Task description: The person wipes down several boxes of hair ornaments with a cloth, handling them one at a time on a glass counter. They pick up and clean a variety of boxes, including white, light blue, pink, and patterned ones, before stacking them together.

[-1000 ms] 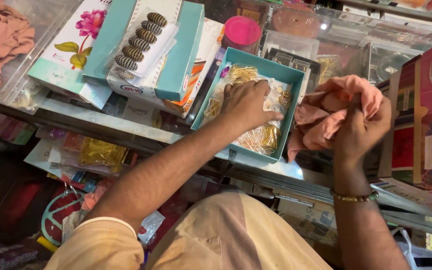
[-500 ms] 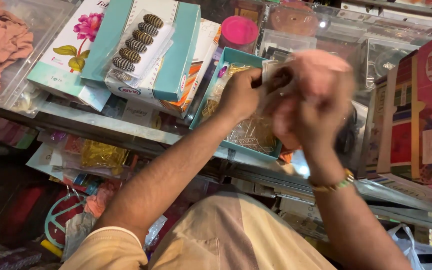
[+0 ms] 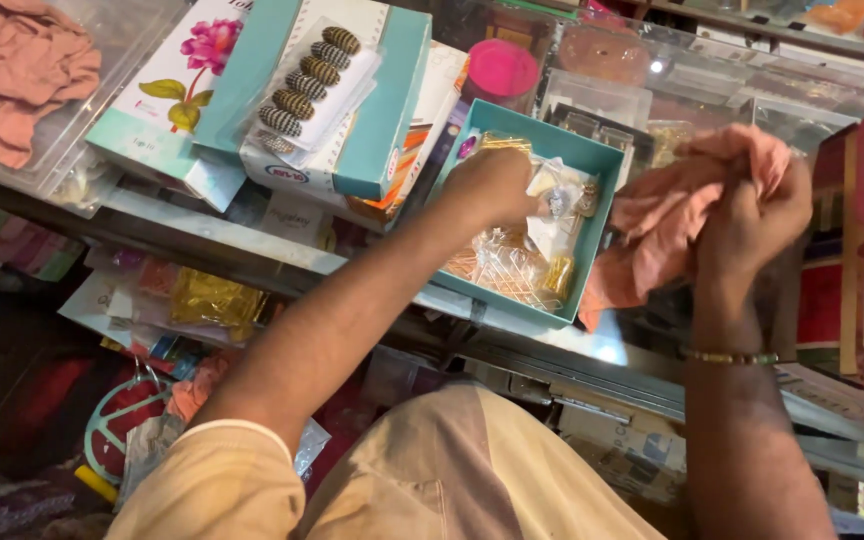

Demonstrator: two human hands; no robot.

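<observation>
The left hand [image 3: 492, 185] reaches into the teal box [image 3: 592, 160] on the glass desk [image 3: 282, 255], its grip unclear. At three o'clock, the right hand [image 3: 747, 225] clenches a pink cloth [image 3: 662, 225].

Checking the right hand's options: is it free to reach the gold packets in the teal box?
Probably not: the right hand is bunched around the pink cloth, and the left hand already sits inside the teal box above the packets.

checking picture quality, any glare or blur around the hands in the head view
Head view: white glare on the glass counter top below the open teal cardboard box; left hand and right hand gripping crumpled pink cloth look fairly sharp; lower left falls dark.
</observation>
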